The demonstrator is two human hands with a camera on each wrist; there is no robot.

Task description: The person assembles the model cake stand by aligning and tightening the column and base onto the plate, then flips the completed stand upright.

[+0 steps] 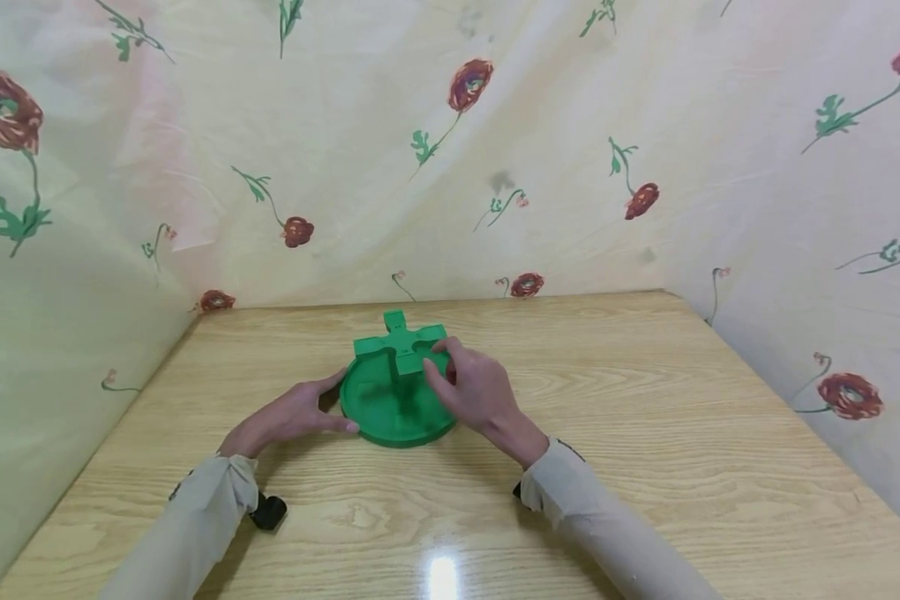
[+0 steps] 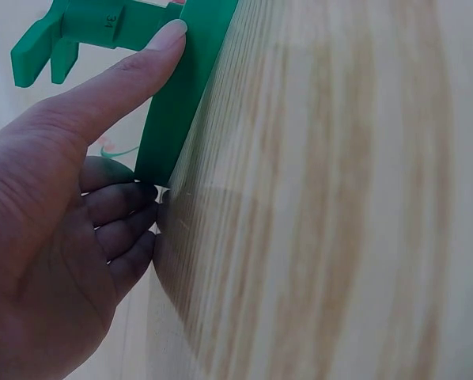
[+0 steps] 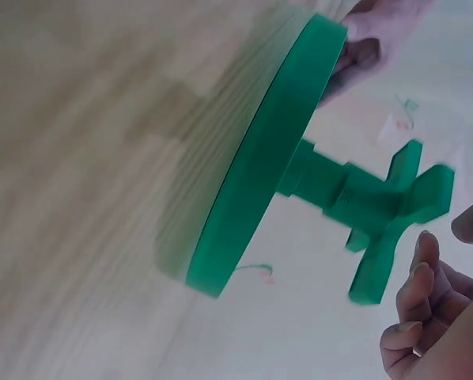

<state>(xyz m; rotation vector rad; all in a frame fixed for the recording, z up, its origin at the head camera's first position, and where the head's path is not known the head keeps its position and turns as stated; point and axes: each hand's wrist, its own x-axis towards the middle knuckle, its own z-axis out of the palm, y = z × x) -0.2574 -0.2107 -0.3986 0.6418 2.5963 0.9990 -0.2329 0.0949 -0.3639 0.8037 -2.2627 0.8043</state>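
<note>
A green round dish (image 1: pixel 397 442) with a raised rim sits on the wooden table. From its middle rises a green post (image 3: pixel 312 172), topped by a four-armed cross piece (image 1: pixel 400 340). The number 34 shows on the collar (image 2: pixel 110 24) below the cross in the left wrist view. My left hand (image 1: pixel 292 412) holds the dish at its left side, thumb on the rim and fingers against the outer edge. Beside the cross's right arm is my right hand (image 1: pixel 480 387), its fingers loosely bent; the right wrist view shows a gap between its fingertips (image 3: pixel 426 241) and the cross.
The pale wooden table (image 1: pixel 645 400) reaches back to a flower-printed cloth (image 1: pixel 345 150) hung behind and along both sides. A black wrist device (image 1: pixel 268 512) hangs under the left sleeve. Light glares off the table's front (image 1: pixel 442 575).
</note>
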